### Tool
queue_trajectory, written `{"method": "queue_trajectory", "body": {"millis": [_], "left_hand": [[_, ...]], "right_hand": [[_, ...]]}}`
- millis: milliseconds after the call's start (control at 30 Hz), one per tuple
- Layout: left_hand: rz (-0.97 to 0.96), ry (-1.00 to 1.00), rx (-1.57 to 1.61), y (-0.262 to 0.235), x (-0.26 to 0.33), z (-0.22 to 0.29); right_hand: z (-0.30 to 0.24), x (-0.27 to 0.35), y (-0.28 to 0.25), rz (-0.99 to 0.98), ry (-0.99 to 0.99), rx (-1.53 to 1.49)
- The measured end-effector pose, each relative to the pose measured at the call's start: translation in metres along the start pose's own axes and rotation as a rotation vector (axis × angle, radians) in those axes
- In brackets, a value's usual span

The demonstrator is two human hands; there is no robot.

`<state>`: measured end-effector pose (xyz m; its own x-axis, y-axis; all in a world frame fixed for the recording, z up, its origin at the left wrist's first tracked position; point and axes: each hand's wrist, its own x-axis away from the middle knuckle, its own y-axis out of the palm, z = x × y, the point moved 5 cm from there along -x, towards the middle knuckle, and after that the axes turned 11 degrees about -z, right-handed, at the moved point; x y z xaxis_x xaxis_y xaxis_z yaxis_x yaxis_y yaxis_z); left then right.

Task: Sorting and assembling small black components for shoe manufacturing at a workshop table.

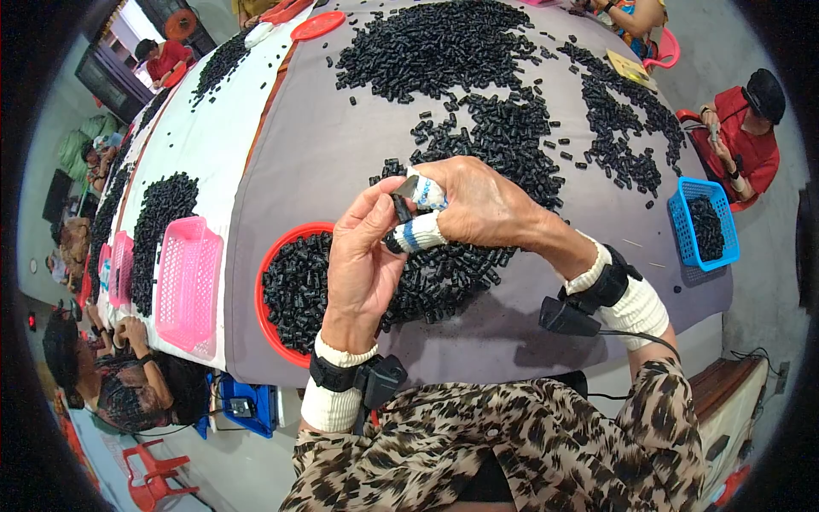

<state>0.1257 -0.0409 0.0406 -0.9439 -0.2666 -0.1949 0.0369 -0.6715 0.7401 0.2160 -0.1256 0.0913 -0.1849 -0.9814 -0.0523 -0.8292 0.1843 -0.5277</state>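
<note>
My left hand (363, 264) is raised over the table, its thumb and fingers pinching a small black cylindrical part (401, 208). Close against it, my right hand (490, 205) is closed on what looks like a small grey blade (409, 185), most of it hidden by the fingers. White wraps with blue marks (418, 232) cover the right thumb and a finger. Beneath both hands spreads a loose heap of similar black parts (444, 286). A red round tray (266, 320), full of these parts, sits beside and partly behind my left hand.
A large black pile (435, 47) lies at the far side of the grey-covered table (290, 188). Pink baskets (189, 282) stand left; a blue basket (682, 226) with parts stands at the right edge. A person in red (746, 141) sits at the right; others work along the left.
</note>
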Motion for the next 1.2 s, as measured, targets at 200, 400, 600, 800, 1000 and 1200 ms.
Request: {"method": "queue_trajectory", "body": {"millis": [200,400,600,800,1000,1200], "left_hand": [[-0.094,0.004,0.093,0.002,0.0,-0.001],[-0.08,0.008,0.045,0.002,-0.001,0.0],[-0.016,0.023,-0.024,0.004,0.001,0.003],[0.033,0.005,-0.045,0.002,0.003,0.001],[0.278,0.082,-0.495,-0.042,0.034,0.041],[0.515,0.101,-1.035,-0.096,0.067,0.061]], "right_hand": [[0.001,-0.003,0.0,-0.054,-0.024,0.043],[-0.002,-0.005,0.001,-0.098,-0.051,0.017],[0.005,-0.007,0.005,-0.134,-0.034,0.069],[0.003,-0.004,0.007,-0.116,-0.074,0.066],[0.017,0.008,-0.002,-0.091,-0.02,-0.009],[0.05,0.019,-0.013,-0.017,0.085,-0.068]]}}
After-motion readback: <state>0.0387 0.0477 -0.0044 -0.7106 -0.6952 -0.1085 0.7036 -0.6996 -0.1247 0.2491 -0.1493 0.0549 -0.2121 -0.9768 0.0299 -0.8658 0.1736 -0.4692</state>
